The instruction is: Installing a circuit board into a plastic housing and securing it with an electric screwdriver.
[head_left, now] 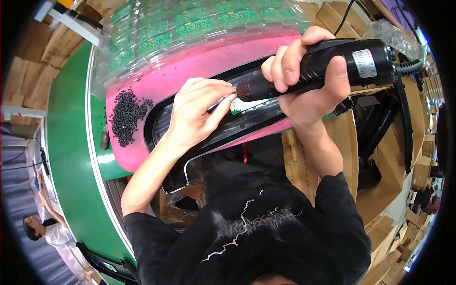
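My right hand (308, 71) is wrapped round a black electric screwdriver (342, 64), held nearly level with its cord leaving at the right. Its dark front end points left, to the fingertips of my left hand (199, 107). Thumb and fingers of that hand are pinched together at the tool's tip; whatever is between them is too small or hidden to make out. Below both hands lies a long black plastic housing (256, 124). Part of a green and white circuit board (244, 106) shows inside it, partly covered by the screwdriver and my hands.
A heap of small black screws (126, 116) lies on the pink mat (135, 159). Clear trays of green circuit boards (190, 23) are stacked behind. Cardboard boxes (380, 190) with black parts stand at the right. Beyond the green table (66, 133), another person (54, 232) is at the left.
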`<state>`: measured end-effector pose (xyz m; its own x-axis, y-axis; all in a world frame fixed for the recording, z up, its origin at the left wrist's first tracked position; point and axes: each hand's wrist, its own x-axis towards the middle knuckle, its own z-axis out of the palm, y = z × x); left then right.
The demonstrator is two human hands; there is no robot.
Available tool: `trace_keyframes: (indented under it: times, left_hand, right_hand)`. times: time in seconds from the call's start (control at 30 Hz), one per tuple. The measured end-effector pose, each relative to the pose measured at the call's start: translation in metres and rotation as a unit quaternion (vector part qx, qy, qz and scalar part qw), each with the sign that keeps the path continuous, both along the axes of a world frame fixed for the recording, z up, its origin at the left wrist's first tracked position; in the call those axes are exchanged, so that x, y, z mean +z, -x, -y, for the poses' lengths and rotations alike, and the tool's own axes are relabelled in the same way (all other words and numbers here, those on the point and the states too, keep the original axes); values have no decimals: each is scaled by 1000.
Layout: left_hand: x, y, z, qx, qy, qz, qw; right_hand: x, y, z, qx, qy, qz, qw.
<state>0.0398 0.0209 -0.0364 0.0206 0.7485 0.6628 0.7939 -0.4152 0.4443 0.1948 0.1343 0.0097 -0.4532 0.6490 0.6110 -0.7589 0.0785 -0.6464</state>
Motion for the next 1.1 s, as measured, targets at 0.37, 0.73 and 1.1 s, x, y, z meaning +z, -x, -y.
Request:
trace_keyframes:
  times: [0.37,0.73,1.1]
  left_hand:
    - [-4,1,-1,-30,221,-2,975]
    - [-10,4,-2,-45,273,10,961]
    - [-2,4,-2,-1,356,22,934]
  right_hand:
    - [-14,-6,-38,-101,-17,151,983]
    - [-21,3,-51,-95,-22,165,981]
    - [-22,16,-47,-30,8,138,990]
